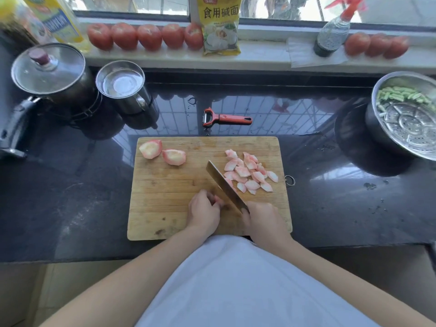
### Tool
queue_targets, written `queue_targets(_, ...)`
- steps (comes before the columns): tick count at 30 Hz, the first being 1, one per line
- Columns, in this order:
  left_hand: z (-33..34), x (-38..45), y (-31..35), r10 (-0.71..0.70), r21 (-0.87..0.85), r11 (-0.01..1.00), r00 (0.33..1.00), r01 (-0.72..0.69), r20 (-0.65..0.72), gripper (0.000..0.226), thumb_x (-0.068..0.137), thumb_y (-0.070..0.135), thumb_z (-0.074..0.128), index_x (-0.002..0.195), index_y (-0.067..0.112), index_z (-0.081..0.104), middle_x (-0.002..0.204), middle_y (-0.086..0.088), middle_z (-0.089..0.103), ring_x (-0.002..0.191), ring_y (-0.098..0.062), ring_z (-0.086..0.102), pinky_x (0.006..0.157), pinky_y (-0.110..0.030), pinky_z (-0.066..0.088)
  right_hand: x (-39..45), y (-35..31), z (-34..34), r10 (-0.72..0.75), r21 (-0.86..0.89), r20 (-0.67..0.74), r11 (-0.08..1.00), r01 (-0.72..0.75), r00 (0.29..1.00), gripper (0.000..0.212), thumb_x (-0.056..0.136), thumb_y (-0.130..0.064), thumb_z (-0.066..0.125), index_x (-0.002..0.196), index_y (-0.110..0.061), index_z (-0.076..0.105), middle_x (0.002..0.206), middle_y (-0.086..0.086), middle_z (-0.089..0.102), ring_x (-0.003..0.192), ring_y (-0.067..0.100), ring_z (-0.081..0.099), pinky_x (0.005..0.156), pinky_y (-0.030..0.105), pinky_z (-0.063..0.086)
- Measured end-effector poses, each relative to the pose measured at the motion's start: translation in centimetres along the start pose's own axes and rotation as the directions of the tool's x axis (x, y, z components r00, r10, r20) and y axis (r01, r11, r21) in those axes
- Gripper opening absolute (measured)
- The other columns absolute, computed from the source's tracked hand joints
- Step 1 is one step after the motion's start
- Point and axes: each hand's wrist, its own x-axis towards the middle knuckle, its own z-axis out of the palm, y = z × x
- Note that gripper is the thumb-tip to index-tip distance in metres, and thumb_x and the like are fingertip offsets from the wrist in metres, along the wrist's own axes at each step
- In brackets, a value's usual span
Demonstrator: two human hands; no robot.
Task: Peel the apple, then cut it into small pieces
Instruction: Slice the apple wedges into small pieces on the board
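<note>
Apple piece [217,199]: on cutting board [165,185], pinched under curled left grip [204,211]. Knife [224,185]: handle clasped in right grip [264,220], blade beside left fingers. Cut pieces [250,173] beyond blade; two peeled chunks [162,153] far left. Peeler [224,118] on counter [82,197] beyond board.

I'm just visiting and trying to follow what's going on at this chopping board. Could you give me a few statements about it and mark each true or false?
1. The right hand grips the knife. True.
2. The peeler lies on the cutting board. False: it lies on the dark counter behind the board.
3. Two large apple chunks sit uncut at the board's far left. True.
4. The cut apple pieces are piled left of the blade. False: they lie to its right.
</note>
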Motion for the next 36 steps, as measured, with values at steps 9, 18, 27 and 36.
queue_targets(9, 0.1, 0.1, -0.2, -0.036, 0.006, 0.999, 0.999, 0.036, 0.003, 0.013, 0.095, 0.023, 0.069, 0.090, 0.021, 0.057, 0.102, -0.002, 0.065, 0.098, -0.023, 0.058, 0.076, -0.032, 0.037, -3.1, 1.6, -1.3, -0.119, -0.064, 0.070, 0.990, 0.123, 0.990, 0.024, 0.100, -0.025, 0.048, 0.078, -0.018, 0.041, 0.077, 0.009, 0.065, 0.072, 0.035, 0.060, 0.058, 0.038, 0.040)
queue_targets(18, 0.3, 0.2, 0.1, -0.069, 0.013, 0.998, 0.998, 0.069, 0.003, 0.012, 0.096, 0.025, 0.067, 0.094, 0.020, 0.057, 0.101, 0.001, 0.062, 0.096, -0.023, 0.056, 0.076, -0.032, 0.038, -3.8, 2.4, -1.2, -0.148, -0.125, 0.039, 0.981, 0.152, 0.988, 0.020, 0.095, -0.019, 0.056, 0.075, -0.018, 0.054, 0.071, 0.009, 0.066, 0.065, 0.037, 0.060, 0.057, 0.042, 0.050)
queue_targets(27, 0.2, 0.3, 0.2, -0.107, -0.009, 0.994, 0.994, 0.107, -0.010, 0.014, 0.093, 0.021, 0.070, 0.104, 0.013, 0.067, 0.107, -0.006, 0.070, 0.106, -0.031, 0.063, 0.084, -0.032, 0.046, -1.8, 1.6, 0.3, -0.049, -0.233, 0.159, 0.969, 0.085, 0.986, 0.019, 0.099, -0.021, 0.043, 0.096, -0.013, 0.060, 0.091, 0.013, 0.065, 0.084, 0.037, 0.061, 0.066, 0.037, 0.047)
queue_targets(36, 0.1, -0.1, 0.6, -0.078, -0.007, 0.997, 0.997, 0.078, -0.029, 0.009, 0.093, 0.019, 0.070, 0.093, 0.017, 0.062, 0.104, -0.006, 0.069, 0.106, -0.031, 0.062, 0.086, -0.036, 0.048, 0.5, -0.5, 1.7, -0.098, -0.091, -0.017, 0.991, 0.096, 0.995, 0.022, 0.099, -0.024, 0.046, 0.087, -0.014, 0.061, 0.083, 0.013, 0.068, 0.077, 0.040, 0.063, 0.060, 0.041, 0.048)
